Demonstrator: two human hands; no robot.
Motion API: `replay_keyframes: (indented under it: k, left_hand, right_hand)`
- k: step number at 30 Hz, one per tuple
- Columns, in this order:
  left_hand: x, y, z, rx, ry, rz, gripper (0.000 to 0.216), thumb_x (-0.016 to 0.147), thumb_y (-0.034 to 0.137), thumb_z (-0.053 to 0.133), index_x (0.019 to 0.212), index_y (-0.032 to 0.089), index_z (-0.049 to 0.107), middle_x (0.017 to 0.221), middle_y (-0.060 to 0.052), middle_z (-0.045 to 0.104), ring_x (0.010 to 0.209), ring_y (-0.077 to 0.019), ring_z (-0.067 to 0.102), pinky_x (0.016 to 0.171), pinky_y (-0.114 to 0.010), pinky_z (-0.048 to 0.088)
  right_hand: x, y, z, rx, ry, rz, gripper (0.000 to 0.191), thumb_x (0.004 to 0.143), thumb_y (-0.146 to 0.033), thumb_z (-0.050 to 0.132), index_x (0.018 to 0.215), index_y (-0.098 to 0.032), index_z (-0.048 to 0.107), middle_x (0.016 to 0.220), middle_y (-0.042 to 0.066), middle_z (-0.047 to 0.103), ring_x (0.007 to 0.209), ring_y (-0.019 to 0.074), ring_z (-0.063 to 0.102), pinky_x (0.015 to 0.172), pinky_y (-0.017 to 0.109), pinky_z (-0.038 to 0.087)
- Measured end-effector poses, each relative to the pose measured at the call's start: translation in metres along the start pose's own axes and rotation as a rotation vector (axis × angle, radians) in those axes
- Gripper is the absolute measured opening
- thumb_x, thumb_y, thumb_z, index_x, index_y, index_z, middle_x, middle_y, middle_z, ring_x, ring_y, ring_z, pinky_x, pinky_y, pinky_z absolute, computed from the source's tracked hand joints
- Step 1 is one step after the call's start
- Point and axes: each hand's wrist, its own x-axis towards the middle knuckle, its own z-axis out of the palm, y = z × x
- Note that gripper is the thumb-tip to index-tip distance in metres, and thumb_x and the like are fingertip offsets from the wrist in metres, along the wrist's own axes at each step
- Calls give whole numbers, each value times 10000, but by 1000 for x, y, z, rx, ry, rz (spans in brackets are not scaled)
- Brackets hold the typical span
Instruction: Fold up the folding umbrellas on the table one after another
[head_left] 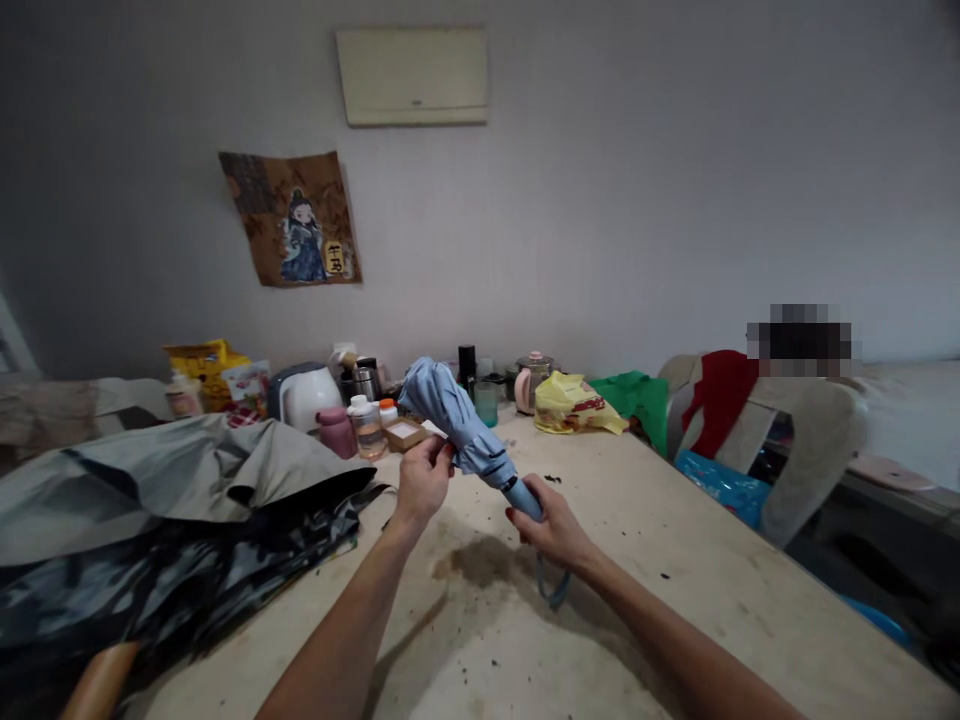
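A light-blue folding umbrella [471, 432], furled but loosely bunched, is held slantwise above the table, its top end pointing up and to the left. My right hand [553, 523] is wrapped round its blue handle, and a wrist strap [553, 585] dangles below. At the canopy's left side, my left hand [425, 480] pinches the fabric edge between thumb and fingers. To the left lie a large grey umbrella canopy [187, 470] and dark patterned fabric [202, 580], with a wooden handle [101, 680] at the bottom left.
Along the table's [675, 590] back stand a white kettle [306, 395], a pink jar [337, 432], a clear bottle [367, 430], a small cardboard box [405, 433], a teal glass [487, 403] and a yellow plastic bag [574, 403]. Chairs [810, 450] flank the right edge.
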Motion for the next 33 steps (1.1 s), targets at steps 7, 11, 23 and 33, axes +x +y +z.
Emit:
replay_keyframes:
  k: [7, 11, 23, 33]
  left_hand:
    - [-44, 74, 26, -509, -525, 18, 350, 827, 478, 609, 751, 138, 584, 561, 25, 506, 439, -49, 415, 429, -175, 309]
    - [-66, 87, 40, -597, -948, -24, 543, 749, 556, 668, 1080, 135, 577, 767, -60, 625, 525, -80, 521, 497, -205, 407]
    - [-59, 36, 53, -357, -838, -434, 497, 644, 566, 736, 802, 107, 630, 599, -12, 585, 448, -64, 451, 449, -217, 299]
    - [-36, 56, 96, -705, -525, -431, 655, 652, 477, 768, 1176, 129, 585, 660, -3, 624, 505, -72, 509, 497, -210, 346]
  right_hand:
    - [12, 8, -29, -317, 406, 129, 115, 750, -277, 547, 800, -197, 482, 615, 1, 514, 544, 149, 442, 544, 261, 229]
    - [20, 4, -50, 275, 579, 216, 217, 670, -346, 630, 665, -196, 473, 519, -33, 469, 469, 115, 415, 487, 245, 297]
    - [13, -10, -123, 896, 354, 219, 297, 638, -230, 735, 655, -185, 442, 461, -78, 417, 345, 34, 329, 332, 147, 215]
    - [19, -52, -102, 1399, -25, 306, 234, 795, -221, 608, 674, -187, 411, 462, -95, 364, 336, 29, 304, 320, 116, 278]
